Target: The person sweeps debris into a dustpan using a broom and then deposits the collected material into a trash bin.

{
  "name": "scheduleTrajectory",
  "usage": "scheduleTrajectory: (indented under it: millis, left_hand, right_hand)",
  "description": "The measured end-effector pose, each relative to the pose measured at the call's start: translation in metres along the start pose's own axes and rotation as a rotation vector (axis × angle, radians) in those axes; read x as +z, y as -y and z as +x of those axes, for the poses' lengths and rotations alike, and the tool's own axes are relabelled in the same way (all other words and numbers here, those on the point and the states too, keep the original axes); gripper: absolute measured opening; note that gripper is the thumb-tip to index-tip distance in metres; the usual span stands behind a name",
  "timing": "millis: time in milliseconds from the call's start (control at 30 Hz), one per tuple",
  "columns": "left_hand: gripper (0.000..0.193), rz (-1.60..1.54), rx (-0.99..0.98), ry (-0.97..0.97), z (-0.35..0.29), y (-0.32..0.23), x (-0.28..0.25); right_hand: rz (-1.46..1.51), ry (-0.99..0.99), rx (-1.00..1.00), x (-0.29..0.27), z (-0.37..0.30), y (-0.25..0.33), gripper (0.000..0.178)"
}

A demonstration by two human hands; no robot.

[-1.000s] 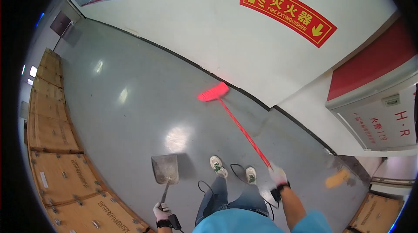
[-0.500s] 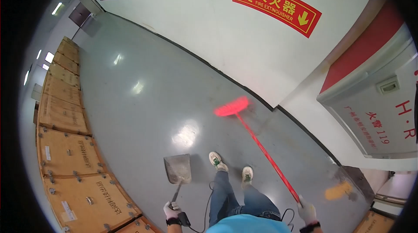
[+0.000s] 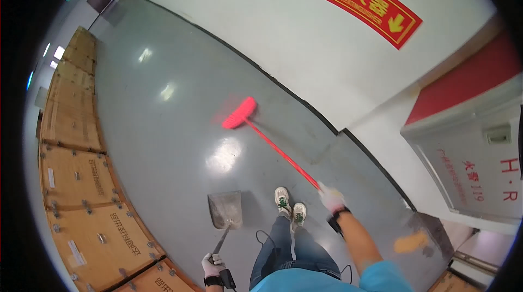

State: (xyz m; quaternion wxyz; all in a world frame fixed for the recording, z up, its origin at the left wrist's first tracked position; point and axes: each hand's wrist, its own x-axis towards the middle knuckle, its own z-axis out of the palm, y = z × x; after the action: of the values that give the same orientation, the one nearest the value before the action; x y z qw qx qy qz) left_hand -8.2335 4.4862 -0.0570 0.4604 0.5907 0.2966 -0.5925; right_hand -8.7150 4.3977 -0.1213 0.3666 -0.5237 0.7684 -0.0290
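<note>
My right hand (image 3: 331,198), in a white glove, grips the red handle of a broom (image 3: 271,144). The broom's red bristle head (image 3: 239,113) rests on the grey floor ahead, near the black skirting of the white wall. My left hand (image 3: 213,265), also gloved, holds the handle of a grey metal dustpan (image 3: 225,209). The pan lies flat on the floor just left of my white shoes (image 3: 289,205).
A row of large cardboard boxes (image 3: 76,172) lines the left side. A white wall (image 3: 305,57) with a red sign runs along the right, with a white cabinet with a red top (image 3: 479,150) further right. An orange patch (image 3: 411,242) marks the floor by the cabinet.
The broom head has swung to the left and further out across the floor, away from the wall. My right hand has risen into view. The dustpan has stayed by my feet.
</note>
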Motion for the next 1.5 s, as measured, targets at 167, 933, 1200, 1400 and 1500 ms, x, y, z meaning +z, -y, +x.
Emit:
scheduleTrajectory:
  millis: [167, 933, 1200, 1400, 1500]
  left_hand:
    - [0.018, 0.022, -0.023, 0.01, 0.028, -0.013, 0.016]
    - [0.021, 0.06, -0.024, 0.181, 0.01, 0.025, 0.099]
    - [0.023, 0.037, 0.106, 0.214, 0.01, 0.114, 0.012]
    - [0.022, 0.089, 0.159, 0.183, -0.003, 0.195, -0.041]
    - [0.021, 0.223, 0.157, 0.216, -0.015, 0.225, -0.077]
  right_hand:
    - [-0.104, 0.155, 0.383, -0.021, -0.212, -0.111, 0.041]
    - [0.007, -0.001, 0.293, -0.044, -0.04, -0.048, 0.037]
    - [0.098, 0.022, 0.402, 0.007, -0.261, -0.232, 0.037]
    - [0.095, 0.036, 0.647, -0.014, -0.473, -0.304, 0.04]
    - [-0.007, -0.007, 0.6, -0.032, -0.526, -0.336, 0.037]
